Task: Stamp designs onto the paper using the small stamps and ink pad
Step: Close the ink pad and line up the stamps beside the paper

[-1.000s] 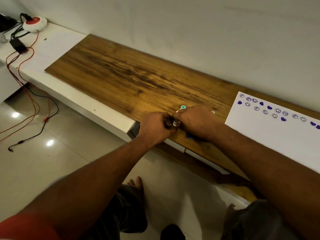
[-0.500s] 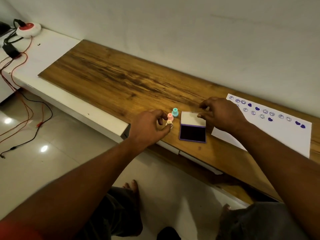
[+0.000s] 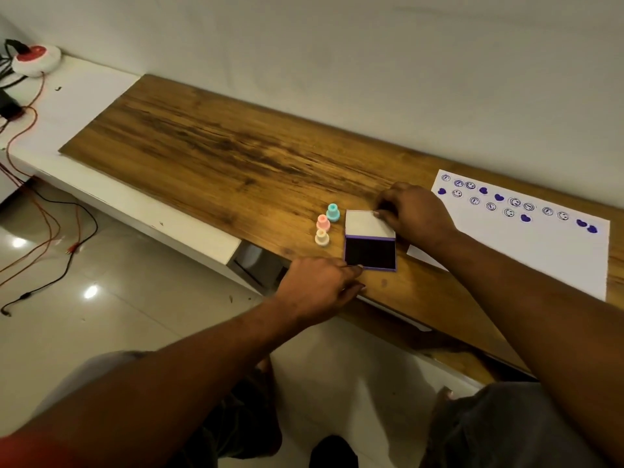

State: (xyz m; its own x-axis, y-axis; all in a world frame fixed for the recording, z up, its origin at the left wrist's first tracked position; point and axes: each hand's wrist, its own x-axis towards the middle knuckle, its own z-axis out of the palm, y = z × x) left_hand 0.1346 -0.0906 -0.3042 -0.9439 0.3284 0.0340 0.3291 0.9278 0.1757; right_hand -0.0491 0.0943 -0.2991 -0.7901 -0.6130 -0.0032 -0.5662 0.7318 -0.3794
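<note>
**Ink pad open, three stamps standing beside it**

On the wooden tabletop (image 3: 209,146), three small stamps are counted: a teal stamp (image 3: 333,212), a pink stamp (image 3: 323,222) and a cream stamp (image 3: 321,237). All three stand upright in a short row just left of one ink pad (image 3: 370,253). The ink pad lies open, its dark inked face towards the near edge and its pale lid (image 3: 368,225) laid flat towards the wall, so that its long axis runs from the person to the wall.

One sheet of paper (image 3: 540,251) lies to the right, its long axis along the wall; rows of purple smiley and heart prints are seen along its far edge.

The left hand (image 3: 317,288) is laid palm-down at the tabletop's near edge, fingers loosely extended, the fingertips touching the ink pad's near left corner; nothing is grasped. The right hand (image 3: 417,214) is held over the lid's far right corner, fingers curled and pinched on that corner.
</note>
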